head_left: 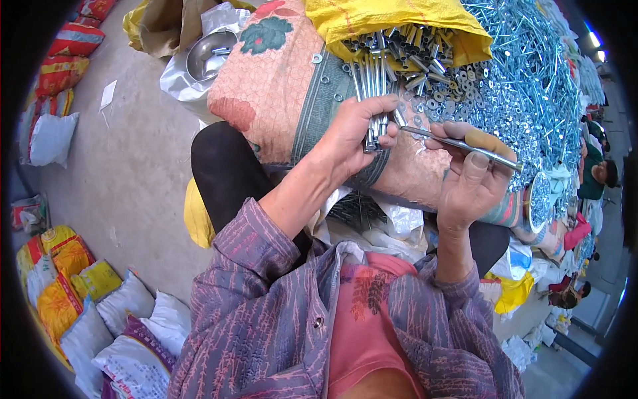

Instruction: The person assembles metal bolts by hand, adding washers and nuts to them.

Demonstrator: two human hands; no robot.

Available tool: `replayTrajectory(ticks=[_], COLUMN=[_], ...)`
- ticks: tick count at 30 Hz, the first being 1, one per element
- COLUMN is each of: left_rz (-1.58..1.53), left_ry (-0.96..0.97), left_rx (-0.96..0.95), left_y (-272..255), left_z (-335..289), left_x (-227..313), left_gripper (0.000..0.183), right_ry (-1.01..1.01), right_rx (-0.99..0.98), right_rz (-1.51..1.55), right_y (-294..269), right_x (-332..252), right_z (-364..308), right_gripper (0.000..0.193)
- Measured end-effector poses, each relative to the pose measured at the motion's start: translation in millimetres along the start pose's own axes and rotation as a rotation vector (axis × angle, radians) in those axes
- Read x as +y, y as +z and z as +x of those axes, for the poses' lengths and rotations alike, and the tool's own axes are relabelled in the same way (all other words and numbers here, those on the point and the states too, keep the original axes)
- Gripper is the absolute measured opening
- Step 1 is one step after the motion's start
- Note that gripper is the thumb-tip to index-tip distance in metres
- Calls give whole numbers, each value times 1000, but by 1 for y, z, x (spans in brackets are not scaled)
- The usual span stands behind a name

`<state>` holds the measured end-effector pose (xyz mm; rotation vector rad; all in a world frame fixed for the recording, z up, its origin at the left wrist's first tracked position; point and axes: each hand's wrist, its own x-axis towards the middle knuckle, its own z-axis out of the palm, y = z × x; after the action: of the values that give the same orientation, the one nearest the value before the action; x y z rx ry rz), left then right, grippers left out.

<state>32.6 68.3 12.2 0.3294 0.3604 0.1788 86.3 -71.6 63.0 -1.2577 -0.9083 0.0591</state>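
Note:
My left hand (349, 133) is closed round a bundle of long shiny metal bolts (370, 76), which stick up past the thumb and out below the fingers. By its thumb tip is a short bright metal piece (399, 118). My right hand (473, 183) grips a long metal bolt (455, 142) between thumb and fingers, with dark yellowish coverings on some fingertips. The left end of this bolt reaches the short piece; whether they touch, I cannot tell. Beyond both hands lie loose metal sleeves (435, 65) and washers (458, 93).
A yellow sack (399, 20) spills sleeves onto the patterned padded surface (279, 73). To the right is a large heap of long bolts (522, 50). A metal bowl (199, 63) stands at far left. Filled sacks (123, 302) lie on the floor; people (593, 176) sit at far right.

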Motion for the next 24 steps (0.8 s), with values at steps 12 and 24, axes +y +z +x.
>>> replayTrajectory(ticks=[12, 24], left_rz=[25, -105], left_ry=[34, -1], left_rx=[-4, -60], left_y=[-8, -13], left_z=[1, 0], left_x=[-2, 0], left_gripper=[11, 14], right_ry=[-215, -200], right_rx=[-206, -133], right_rz=[-738, -506], right_y=[2, 32], right_x=[9, 37], right_z=[-24, -5], right_gripper=[22, 51])
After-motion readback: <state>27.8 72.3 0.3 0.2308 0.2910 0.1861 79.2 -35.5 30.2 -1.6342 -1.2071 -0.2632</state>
